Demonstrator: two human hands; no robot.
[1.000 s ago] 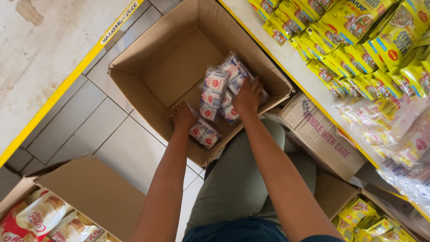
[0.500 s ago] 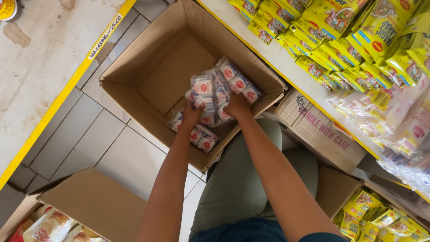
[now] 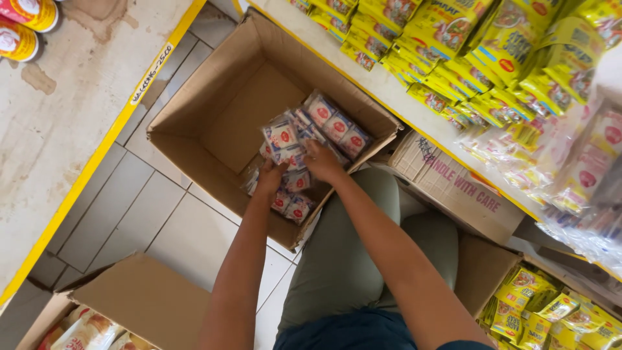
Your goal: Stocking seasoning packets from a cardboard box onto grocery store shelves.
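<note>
Grey tiled floor (image 3: 129,214) — open cardboard box (image 3: 214,84), second carton (image 3: 142,304) resting on it

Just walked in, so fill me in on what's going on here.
A person crouches over an open cardboard box on the tiled floor between shop shelves. The left hand and right hand both grip a clear bundle of small white packets with red marks, held just above more such packets in the box. Yellow packets fill the shelf to the right, and another open box sits lower left.
</note>
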